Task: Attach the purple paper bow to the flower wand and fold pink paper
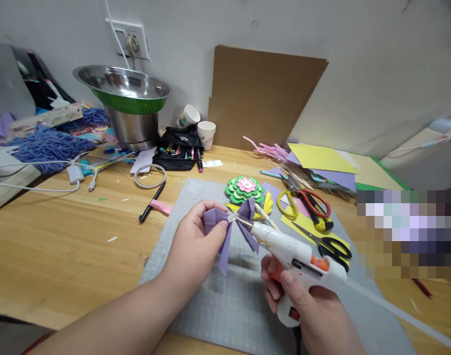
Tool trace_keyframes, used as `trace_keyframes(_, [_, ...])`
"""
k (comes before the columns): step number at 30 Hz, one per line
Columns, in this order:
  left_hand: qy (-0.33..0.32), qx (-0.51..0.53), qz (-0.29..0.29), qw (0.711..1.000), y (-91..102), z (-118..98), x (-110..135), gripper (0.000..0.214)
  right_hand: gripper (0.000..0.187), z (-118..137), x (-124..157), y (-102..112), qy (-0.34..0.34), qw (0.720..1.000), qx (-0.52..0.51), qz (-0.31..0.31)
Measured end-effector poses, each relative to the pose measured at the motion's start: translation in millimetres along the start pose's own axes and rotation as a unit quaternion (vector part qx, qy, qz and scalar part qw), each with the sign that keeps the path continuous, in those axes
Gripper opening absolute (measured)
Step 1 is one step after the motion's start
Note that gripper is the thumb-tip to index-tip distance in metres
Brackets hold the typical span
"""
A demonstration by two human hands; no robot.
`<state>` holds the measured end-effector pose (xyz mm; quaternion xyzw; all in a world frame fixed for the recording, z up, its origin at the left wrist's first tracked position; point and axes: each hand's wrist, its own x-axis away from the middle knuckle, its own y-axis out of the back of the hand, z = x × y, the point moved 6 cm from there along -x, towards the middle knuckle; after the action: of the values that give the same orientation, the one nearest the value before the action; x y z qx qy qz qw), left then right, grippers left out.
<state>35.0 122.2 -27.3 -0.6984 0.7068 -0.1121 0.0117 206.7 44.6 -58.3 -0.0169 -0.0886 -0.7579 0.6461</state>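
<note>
Between the thumb and fingers of my left hand point(199, 241) is a purple folded-paper bow point(225, 246), its loops and tails spread out above the mat. My right hand point(310, 305) wraps round the handle of a white hot glue gun point(284, 241), fingers at its orange trigger. The gun's metal nozzle points left and meets the middle of the bow, where a whitish blob shows. A clear glue stick trails from the gun's rear. Just behind the bow lies a layered green and pink paper flower point(244, 190) with yellow folded paper beside it.
A grey cutting mat point(206, 315) lies under my hands. To the right are black scissors point(329, 244), yellow- and red-handled tools and paper sheets point(321, 158). At the back stand a steel bowl point(125, 84), a black pen case point(177, 148), paper cups and brown cardboard point(262, 93).
</note>
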Motion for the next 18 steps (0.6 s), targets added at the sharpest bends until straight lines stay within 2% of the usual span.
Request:
trace_keyframes(2, [0.001, -0.003, 0.000, 1.000, 0.1, 0.2, -0.1, 0.011, 0.045, -4.4, 1.2, 1.2, -0.021, 1.000, 0.007, 0.010])
trace_keyframes(8, [-0.001, -0.015, 0.004, 1.000, -0.2, 0.9, -0.2, 0.012, 0.043, -12.2, -0.5, -2.2, -0.012, 0.997, 0.021, 0.075])
trace_keyframes(18, [-0.001, -0.014, 0.006, 1.000, -0.7, -1.7, 0.8, 0.011, 0.045, -14.4, 0.1, 0.3, -0.039, 0.998, 0.022, 0.041])
